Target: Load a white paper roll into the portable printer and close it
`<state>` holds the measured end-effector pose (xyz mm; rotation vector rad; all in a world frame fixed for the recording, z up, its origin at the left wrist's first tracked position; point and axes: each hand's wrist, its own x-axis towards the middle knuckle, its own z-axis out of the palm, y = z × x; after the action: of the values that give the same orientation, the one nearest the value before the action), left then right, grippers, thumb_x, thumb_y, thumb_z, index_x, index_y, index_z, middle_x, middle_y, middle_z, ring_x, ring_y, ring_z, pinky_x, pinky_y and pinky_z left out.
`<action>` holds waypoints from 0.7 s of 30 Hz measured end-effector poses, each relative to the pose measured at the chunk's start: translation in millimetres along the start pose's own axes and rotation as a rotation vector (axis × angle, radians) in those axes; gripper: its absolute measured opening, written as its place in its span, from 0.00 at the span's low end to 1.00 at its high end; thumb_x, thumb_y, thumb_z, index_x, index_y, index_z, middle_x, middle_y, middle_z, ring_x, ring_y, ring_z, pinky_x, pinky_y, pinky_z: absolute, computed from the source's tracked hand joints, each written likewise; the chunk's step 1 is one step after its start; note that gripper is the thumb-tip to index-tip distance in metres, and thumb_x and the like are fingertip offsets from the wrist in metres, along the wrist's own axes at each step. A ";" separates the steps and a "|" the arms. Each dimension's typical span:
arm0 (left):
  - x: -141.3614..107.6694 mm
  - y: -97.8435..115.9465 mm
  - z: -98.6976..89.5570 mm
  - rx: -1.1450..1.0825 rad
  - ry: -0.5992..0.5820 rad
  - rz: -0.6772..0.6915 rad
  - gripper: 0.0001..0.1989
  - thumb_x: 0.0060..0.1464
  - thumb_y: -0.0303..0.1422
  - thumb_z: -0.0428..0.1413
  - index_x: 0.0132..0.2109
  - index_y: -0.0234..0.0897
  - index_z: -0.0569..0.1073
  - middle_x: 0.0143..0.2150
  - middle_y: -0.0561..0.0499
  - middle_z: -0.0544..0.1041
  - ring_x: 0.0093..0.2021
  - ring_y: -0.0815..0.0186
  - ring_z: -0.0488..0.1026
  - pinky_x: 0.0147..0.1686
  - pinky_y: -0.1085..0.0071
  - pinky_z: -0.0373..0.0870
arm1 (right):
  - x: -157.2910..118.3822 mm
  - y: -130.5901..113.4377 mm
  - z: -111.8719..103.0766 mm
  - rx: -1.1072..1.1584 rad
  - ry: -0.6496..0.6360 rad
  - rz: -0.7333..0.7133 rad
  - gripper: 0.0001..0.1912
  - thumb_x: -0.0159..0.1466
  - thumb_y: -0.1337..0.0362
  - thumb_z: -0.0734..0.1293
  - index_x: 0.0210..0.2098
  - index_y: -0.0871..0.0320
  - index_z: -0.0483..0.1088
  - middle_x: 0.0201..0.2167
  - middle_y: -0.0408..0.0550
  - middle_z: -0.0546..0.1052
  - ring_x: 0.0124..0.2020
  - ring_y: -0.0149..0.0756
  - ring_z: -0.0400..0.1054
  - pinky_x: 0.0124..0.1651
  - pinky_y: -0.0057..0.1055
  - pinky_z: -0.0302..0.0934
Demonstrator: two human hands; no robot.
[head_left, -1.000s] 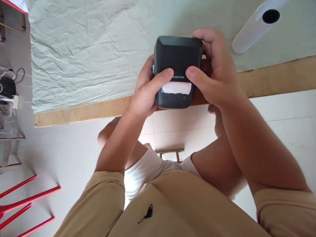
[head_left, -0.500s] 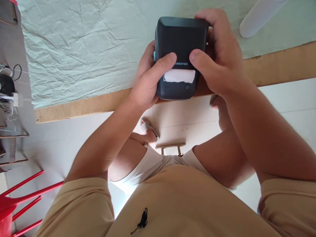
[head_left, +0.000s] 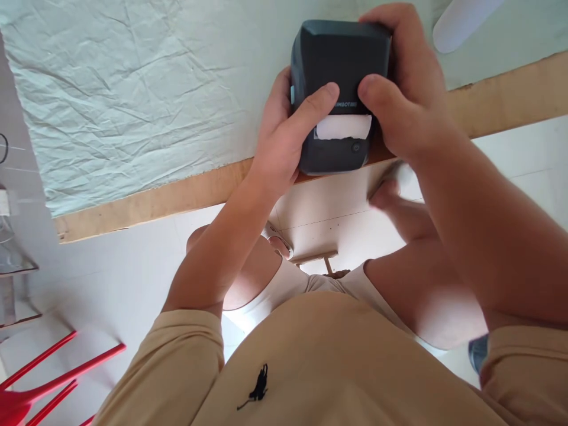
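A dark label printer [head_left: 341, 65] is held between both hands over the table's front edge. White paper [head_left: 344, 127] sticks out of its slot, above a round power button. My left hand [head_left: 288, 133] grips the printer's left side, thumb on the top face and fingers round the side. My right hand [head_left: 408, 94] wraps the right side, its thumb also on top, near the printed lettering. The fingertips under and behind the printer are hidden.
A pale green wrinkled cloth [head_left: 146, 106] covers the table, whose wooden edge [head_left: 190, 192] shows. A white cylinder [head_left: 461, 26] lies at the upper right. Red chair legs [head_left: 66, 376] stand at lower left, a small wooden stool part [head_left: 317, 257] below.
The printer and both hands sit slightly farther right and higher in view, and the view itself has shifted. Both hands keep their hold. The legs below have moved a little.
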<state>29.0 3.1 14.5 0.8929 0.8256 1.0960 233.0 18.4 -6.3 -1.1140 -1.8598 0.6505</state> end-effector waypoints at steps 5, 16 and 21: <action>3.4 -1.5 0.8 -0.022 0.016 0.012 0.10 0.64 0.38 0.70 0.45 0.44 0.78 0.41 0.55 0.84 0.45 0.62 0.83 0.45 0.64 0.86 | 2.0 -7.0 1.4 -0.044 -0.016 0.056 0.28 0.71 0.51 0.64 0.67 0.53 0.65 0.51 0.50 0.80 0.46 0.42 0.70 0.52 0.41 0.69; -5.4 4.3 8.3 -0.015 0.029 0.073 0.11 0.63 0.40 0.70 0.48 0.45 0.80 0.43 0.54 0.83 0.48 0.60 0.83 0.49 0.61 0.84 | -6.2 -3.6 8.5 0.121 -0.015 0.098 0.38 0.70 0.42 0.65 0.72 0.56 0.60 0.54 0.51 0.77 0.43 0.38 0.68 0.49 0.39 0.68; -4.3 14.8 -0.6 0.039 0.013 -0.115 0.23 0.58 0.47 0.74 0.52 0.44 0.76 0.53 0.49 0.84 0.59 0.48 0.85 0.49 0.58 0.84 | -9.2 -12.0 6.9 0.156 -0.006 0.118 0.44 0.72 0.25 0.63 0.72 0.50 0.62 0.54 0.48 0.75 0.41 0.36 0.69 0.50 0.40 0.68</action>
<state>21.8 2.1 28.1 0.8610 0.9009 0.9895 224.0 4.7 -4.4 -1.1254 -1.7261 0.8524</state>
